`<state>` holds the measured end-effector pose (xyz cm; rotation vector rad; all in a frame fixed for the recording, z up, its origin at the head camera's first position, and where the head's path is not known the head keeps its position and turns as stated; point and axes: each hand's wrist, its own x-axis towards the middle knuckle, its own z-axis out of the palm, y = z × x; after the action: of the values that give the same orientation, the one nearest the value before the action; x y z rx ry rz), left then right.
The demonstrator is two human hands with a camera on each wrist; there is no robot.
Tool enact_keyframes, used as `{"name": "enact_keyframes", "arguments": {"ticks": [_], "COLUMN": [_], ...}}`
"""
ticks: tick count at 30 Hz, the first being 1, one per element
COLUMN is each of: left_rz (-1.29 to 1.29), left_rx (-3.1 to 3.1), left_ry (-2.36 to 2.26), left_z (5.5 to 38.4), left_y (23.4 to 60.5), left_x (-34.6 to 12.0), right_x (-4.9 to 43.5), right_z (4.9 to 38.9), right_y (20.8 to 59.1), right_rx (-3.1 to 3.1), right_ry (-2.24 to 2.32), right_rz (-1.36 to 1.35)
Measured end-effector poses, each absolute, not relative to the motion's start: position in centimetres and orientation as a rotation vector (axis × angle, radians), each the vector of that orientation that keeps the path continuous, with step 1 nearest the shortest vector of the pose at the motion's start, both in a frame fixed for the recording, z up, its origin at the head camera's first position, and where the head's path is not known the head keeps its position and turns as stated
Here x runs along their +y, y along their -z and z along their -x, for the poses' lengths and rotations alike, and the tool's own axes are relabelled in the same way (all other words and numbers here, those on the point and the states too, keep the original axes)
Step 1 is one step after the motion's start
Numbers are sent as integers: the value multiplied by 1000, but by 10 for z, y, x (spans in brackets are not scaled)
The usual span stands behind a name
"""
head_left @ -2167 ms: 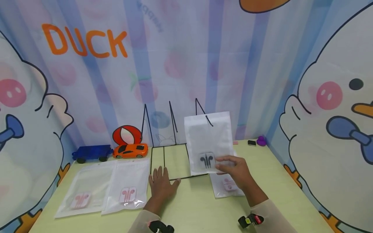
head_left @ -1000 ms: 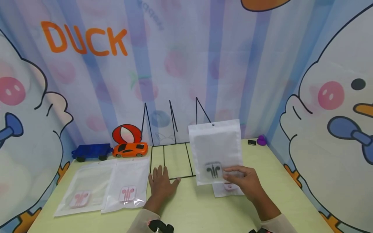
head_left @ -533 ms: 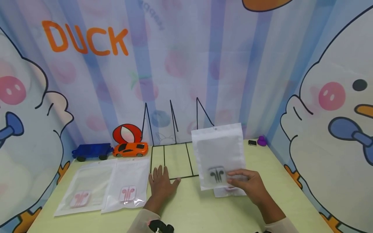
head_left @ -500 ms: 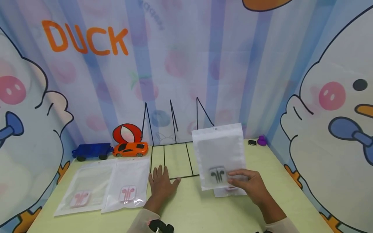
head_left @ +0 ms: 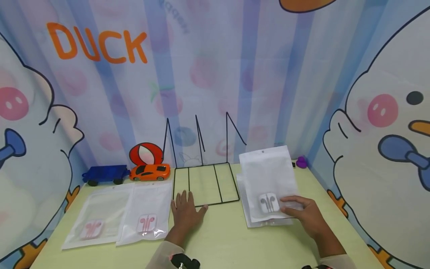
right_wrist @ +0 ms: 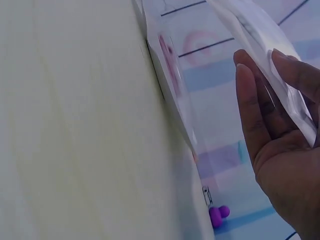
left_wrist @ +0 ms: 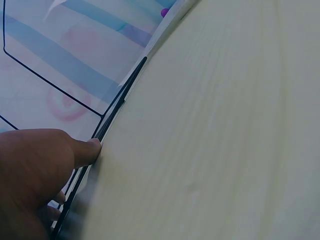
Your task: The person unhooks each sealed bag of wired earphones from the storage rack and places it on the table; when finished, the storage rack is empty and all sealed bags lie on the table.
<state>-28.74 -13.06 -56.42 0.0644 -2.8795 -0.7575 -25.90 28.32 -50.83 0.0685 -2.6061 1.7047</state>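
Observation:
My right hand (head_left: pixel 310 216) pinches the lower right edge of a white pouch (head_left: pixel 268 172). A square earphone case (head_left: pixel 268 203) with dark grey earphones shows through its front. The pouch is tilted up over another white pouch (head_left: pixel 256 223) lying on the table, mostly hidden behind it. In the right wrist view, thumb and fingers lie on opposite faces of the held pouch (right_wrist: pixel 272 60). My left hand (head_left: pixel 186 215) rests with spread fingers on the front of a black wire rack (head_left: pixel 218 183); the left wrist view has the thumb (left_wrist: pixel 89 151) at its bar.
Two white pouches (head_left: pixel 151 201) with pink earphones lie on the left. Behind them stand an orange toy car (head_left: pixel 150 172) and a blue toy wagon (head_left: pixel 105 175). Three hooks rise from the rack. A purple object (head_left: pixel 301 162) sits at the back right.
My right hand has drawn the pouch off the rack's right hook, then rightward and down over the lying pouch. The left hand has stayed on the rack.

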Motion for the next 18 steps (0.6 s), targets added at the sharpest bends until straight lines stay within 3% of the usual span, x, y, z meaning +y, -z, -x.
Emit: {"name": "enact_keyframes", "arguments": {"ticks": [12, 18], "left_rz": [-67, -67], "left_rx": [-2879, -2874], "left_ry": [778, 799], "left_z": [286, 285], "left_y": [561, 562], "left_x": [-130, -129], "right_x": [315, 327], "right_z": [267, 268], "right_y": [523, 526], "right_rx": [-2608, -2514], "right_ry": [-1687, -1898], "right_rz": [22, 41]}}
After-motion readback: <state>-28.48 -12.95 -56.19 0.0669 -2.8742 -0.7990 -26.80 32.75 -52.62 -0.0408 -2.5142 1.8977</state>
